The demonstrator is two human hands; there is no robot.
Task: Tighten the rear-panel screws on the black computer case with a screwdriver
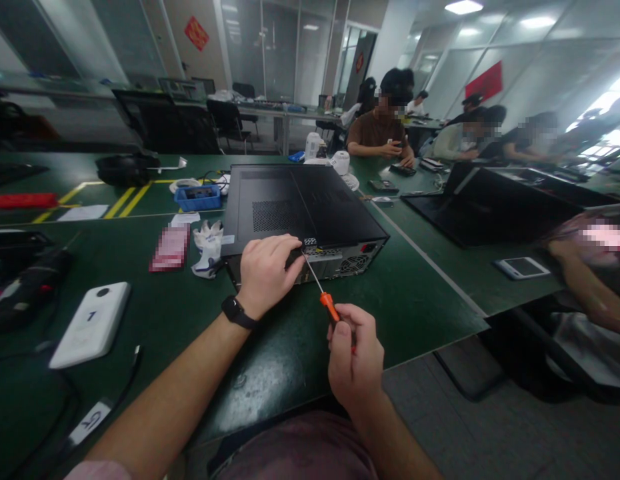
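Note:
A black desktop computer case [310,200] lies flat on the green table with its rear panel [335,261] towards me. My right hand [357,353] is wrapped round the orange and black handle of a screwdriver [329,305]. Its thin shaft slants up and left, and the tip meets the upper edge of the rear panel. Over the case's rear left part, my left hand [267,273] has thumb and fingers curled together beside the tip. What lies between those fingers is hidden. A black watch [236,312] is on the left wrist.
Left of the case are a blue bin [197,197], crumpled white gloves [208,248] and a white power bank [93,323]. Another open case [515,207] and a phone [523,268] lie right, beside a co-worker's arm [590,280]. Another person [380,130] sits across the table.

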